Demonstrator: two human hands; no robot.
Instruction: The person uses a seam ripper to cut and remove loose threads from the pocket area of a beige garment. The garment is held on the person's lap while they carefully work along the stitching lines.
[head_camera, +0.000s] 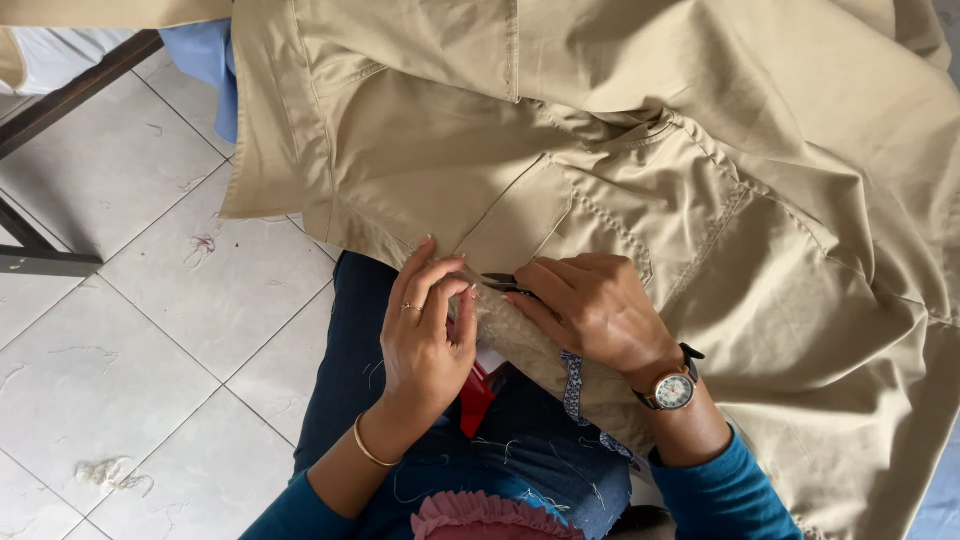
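1 head-worn view, looking steeply down — close over lap, tan garment (700, 150), tiled floor (130, 300)

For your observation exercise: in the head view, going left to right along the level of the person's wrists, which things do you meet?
Tiled floor → gold bangle → red cloth piece → wristwatch → tan garment.

One tan garment (640, 150), one small dark snipper (503, 283), two hands, left (425, 335) and right (590, 305), one wristwatch (673, 390), one gold bangle (368, 448), one ring (408, 308)
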